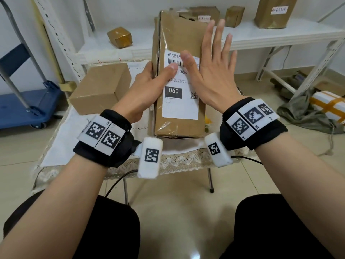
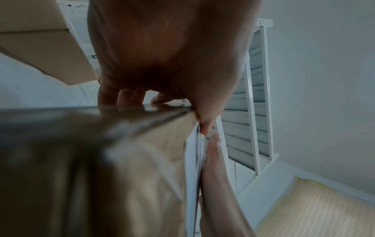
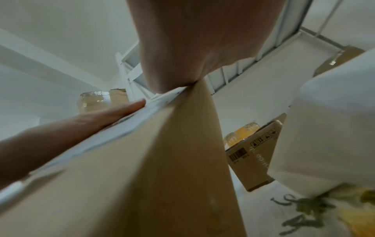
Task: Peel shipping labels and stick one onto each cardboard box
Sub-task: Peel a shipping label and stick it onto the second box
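Note:
A long cardboard box (image 1: 179, 34) lies on the table with a white shipping label (image 1: 181, 107) stuck flat on its top face. My left hand (image 1: 147, 86) grips the box's left edge, fingers round the side and thumb on the label near the barcode. My right hand (image 1: 211, 71) lies flat on the box's right part with fingers spread and straight, its thumb on the label's upper edge. In the left wrist view the left hand (image 2: 172, 48) clasps the box (image 2: 101, 160) at the corner. The right wrist view shows the label (image 3: 101, 136) edge-on.
A smaller plain cardboard box (image 1: 100, 86) sits on the lace-covered table (image 1: 177, 157) to the left. Behind stands a white shelf (image 1: 261, 36) with several brown boxes. A blue trolley (image 1: 28, 105) is at left; a taped white parcel (image 1: 328, 103) lies on the floor at right.

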`<action>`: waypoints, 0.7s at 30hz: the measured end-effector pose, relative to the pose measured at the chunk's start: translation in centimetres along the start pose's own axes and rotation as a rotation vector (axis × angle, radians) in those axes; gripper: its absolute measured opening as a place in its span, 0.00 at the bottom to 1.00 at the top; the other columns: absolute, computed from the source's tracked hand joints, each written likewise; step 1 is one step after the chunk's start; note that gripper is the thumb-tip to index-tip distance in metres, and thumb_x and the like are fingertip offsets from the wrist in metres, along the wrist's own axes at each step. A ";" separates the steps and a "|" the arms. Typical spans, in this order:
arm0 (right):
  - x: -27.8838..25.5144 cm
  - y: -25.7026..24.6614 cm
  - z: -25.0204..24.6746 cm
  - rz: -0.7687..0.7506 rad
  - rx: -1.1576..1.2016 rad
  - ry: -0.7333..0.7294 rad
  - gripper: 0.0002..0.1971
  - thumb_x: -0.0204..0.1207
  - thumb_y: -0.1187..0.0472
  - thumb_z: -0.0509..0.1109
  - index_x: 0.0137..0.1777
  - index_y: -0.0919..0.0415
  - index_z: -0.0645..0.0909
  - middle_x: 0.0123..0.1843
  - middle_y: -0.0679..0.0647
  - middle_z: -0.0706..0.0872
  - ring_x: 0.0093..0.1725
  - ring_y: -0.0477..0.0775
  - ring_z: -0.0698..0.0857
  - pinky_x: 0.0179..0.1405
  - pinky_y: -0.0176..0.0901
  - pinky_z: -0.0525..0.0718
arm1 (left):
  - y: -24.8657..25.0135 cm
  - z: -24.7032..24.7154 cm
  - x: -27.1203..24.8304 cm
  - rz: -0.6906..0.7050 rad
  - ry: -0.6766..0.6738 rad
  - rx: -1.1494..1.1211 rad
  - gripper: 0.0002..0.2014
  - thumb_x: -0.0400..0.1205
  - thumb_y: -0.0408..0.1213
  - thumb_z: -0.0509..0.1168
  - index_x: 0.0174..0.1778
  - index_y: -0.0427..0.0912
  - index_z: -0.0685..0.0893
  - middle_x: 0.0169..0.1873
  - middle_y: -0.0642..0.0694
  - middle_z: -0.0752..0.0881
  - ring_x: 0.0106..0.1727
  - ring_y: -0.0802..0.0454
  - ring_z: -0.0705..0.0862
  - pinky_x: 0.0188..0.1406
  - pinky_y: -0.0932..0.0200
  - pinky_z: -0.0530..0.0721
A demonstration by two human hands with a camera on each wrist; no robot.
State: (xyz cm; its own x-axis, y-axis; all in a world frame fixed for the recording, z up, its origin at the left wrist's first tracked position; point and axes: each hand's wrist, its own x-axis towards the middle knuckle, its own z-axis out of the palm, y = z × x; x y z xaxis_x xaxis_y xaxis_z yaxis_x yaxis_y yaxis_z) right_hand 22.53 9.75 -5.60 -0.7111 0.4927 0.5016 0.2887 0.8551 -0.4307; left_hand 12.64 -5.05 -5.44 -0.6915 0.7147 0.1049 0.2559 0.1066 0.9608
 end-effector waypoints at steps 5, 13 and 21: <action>0.0 -1.3 -0.2 -0.079 0.003 0.003 0.42 0.88 0.34 0.47 0.91 0.57 0.36 0.92 0.62 0.32 0.89 0.71 0.32 0.84 0.79 0.34 | 0.4 0.0 -0.3 -0.018 -0.003 0.037 0.31 0.80 0.67 0.65 0.76 0.58 0.76 0.66 0.58 0.88 0.64 0.57 0.88 0.70 0.45 0.83; 0.8 -0.6 -0.3 -0.017 0.019 0.039 0.43 0.88 0.34 0.47 0.91 0.57 0.34 0.92 0.61 0.31 0.89 0.71 0.32 0.85 0.78 0.34 | 1.1 0.6 -0.7 0.022 -0.048 0.005 0.21 0.85 0.56 0.66 0.74 0.55 0.77 0.63 0.54 0.90 0.59 0.57 0.91 0.65 0.50 0.87; 0.8 1.8 0.0 0.425 0.840 -0.463 0.54 0.75 0.30 0.71 0.92 0.46 0.42 0.63 0.46 0.93 0.57 0.49 0.93 0.62 0.51 0.89 | 0.6 -1.0 0.0 -0.156 0.055 -0.079 0.22 0.89 0.64 0.52 0.63 0.57 0.85 0.51 0.59 0.94 0.48 0.62 0.92 0.50 0.58 0.84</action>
State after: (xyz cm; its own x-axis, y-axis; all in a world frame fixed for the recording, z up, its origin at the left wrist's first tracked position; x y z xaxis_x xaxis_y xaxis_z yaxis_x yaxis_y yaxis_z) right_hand 22.48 11.72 -6.00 -0.8826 0.4644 -0.0728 0.1603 0.1517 -0.9753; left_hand 12.06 -5.68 -4.63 -0.7550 0.6548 -0.0348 0.0906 0.1568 0.9835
